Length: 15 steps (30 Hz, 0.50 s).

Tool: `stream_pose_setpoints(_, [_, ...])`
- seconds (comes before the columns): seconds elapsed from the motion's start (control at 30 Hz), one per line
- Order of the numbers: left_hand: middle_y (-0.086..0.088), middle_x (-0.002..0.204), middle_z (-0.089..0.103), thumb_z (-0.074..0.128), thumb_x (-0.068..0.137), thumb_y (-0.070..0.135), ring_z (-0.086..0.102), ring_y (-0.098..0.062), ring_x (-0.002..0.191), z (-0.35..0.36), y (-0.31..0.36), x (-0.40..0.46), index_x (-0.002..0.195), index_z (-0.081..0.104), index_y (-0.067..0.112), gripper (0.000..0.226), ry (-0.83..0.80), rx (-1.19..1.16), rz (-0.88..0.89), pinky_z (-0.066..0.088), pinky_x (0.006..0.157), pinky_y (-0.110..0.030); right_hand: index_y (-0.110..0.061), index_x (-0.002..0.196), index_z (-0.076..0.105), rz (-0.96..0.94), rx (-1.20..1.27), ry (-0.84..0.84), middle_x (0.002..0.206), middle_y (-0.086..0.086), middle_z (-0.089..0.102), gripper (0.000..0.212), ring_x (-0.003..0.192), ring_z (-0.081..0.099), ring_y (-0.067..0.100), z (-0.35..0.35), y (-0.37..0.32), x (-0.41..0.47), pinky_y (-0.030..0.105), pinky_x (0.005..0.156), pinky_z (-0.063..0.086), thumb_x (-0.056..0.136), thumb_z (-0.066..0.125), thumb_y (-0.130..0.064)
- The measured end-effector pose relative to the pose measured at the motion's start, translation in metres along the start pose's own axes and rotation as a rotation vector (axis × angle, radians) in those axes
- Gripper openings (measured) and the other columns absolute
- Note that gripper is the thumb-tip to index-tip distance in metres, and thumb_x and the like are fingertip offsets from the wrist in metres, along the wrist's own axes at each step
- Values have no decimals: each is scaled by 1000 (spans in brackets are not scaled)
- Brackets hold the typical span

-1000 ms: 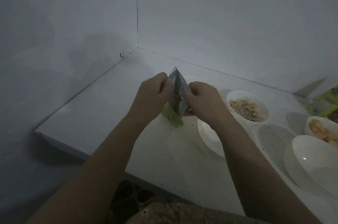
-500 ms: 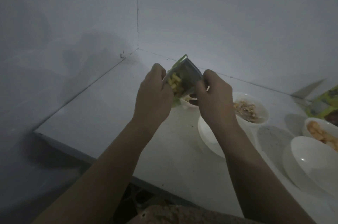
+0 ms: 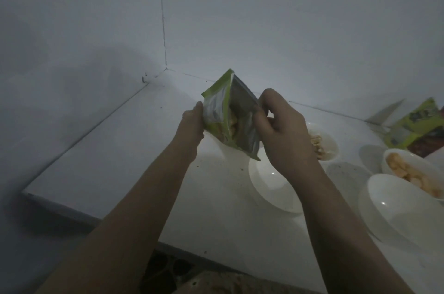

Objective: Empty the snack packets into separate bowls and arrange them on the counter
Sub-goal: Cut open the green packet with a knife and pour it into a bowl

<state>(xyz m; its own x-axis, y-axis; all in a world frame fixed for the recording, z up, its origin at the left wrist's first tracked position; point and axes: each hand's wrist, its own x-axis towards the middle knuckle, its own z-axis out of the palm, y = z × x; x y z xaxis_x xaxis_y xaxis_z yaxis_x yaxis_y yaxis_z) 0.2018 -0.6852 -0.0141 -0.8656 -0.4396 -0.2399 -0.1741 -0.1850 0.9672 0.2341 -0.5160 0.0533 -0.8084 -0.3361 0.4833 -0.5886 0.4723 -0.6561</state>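
Both hands [image 3: 192, 123] [image 3: 281, 130] hold an opened green packet [image 3: 228, 116] above the counter [image 3: 134, 149].

Both my forearms reach forward and up, hands raised level with each other. My left hand [image 3: 192, 123] grips the packet's [image 3: 230, 116] left edge, fingers hidden behind it. My right hand [image 3: 281, 130] pinches the right edge between thumb and curled fingers, back of the hand facing me.

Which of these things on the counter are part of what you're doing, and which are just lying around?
In use:
- green snack packet, held open by left hand and right hand
- empty bowl beneath it
- filled bowls
- empty bowl at right

Lying about:
- opened packets by the wall
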Motion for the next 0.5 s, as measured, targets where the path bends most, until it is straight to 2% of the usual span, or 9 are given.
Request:
stream_pose_setpoints(0.07, [-5, 94, 56, 41, 101, 29, 53, -24, 96, 5, 4, 10, 87, 54, 17, 22, -13, -41, 19, 45, 98, -44, -13, 73, 36, 42, 20, 34, 64, 3, 40, 23, 53, 33, 9, -3, 2, -1, 18, 47, 28, 94, 46, -9])
stream_pose_setpoints(0.13, [-10, 92, 54, 41, 99, 20, 51, -25, 92, 10, 6, 19, 87, 54, 10, 20, 16, -63, -4, 48, 88, -42, -11, 74, 40, 95, 26, 73, 65, 5, 46, 20, 52, 39, 14, -7, 3, -2, 19, 47, 31, 92, 49, -10])
stream_pose_setpoints(0.2, [-12, 92, 51, 37, 97, 15, 50, -25, 88, 15, 8, 26, 82, 53, 10, 23, 23, -32, 10, 46, 79, -42, -8, 80, 52, 155, -15, 8, 71, 3, 60, 13, 62, 57, 14, -13, 3, -2, 21, 54, 44, 88, 55, -17])
stream_pose_setpoints(0.27, [-11, 91, 51, 34, 97, 19, 50, -25, 90, 20, 9, 33, 79, 51, 15, 25, 13, -70, 66, 48, 84, -46, -7, 84, 64, 198, -136, -109, 75, 3, 68, 16, 71, 64, 15, -20, 6, -4, 31, 66, 54, 86, 57, -22])
stream_pose_setpoints(0.37, [-8, 92, 52, 37, 97, 27, 53, -25, 91, 30, 13, 35, 82, 49, 17, 22, 12, -218, 92, 48, 81, -40, -13, 81, 70, 278, -239, -132, 69, 1, 69, 13, 64, 64, 15, -33, 13, -8, 33, 63, 54, 83, 59, -20])
stream_pose_setpoints(0.43, [-9, 100, 54, 36, 98, 31, 55, -24, 97, 41, 13, 33, 90, 50, 15, 22, -1, -186, 113, 48, 87, -42, -17, 81, 71, 334, -261, -123, 68, -1, 69, 11, 62, 63, 13, -40, 21, -13, 31, 61, 53, 83, 60, -21])
stream_pose_setpoints(0.5, [-8, 97, 52, 34, 100, 29, 53, -22, 94, 53, 11, 30, 88, 48, 15, 22, 14, -111, 155, 46, 84, -39, -18, 83, 68, 336, -289, -105, 72, -7, 67, 10, 65, 62, 7, -45, 29, -17, 25, 63, 50, 85, 62, -25])
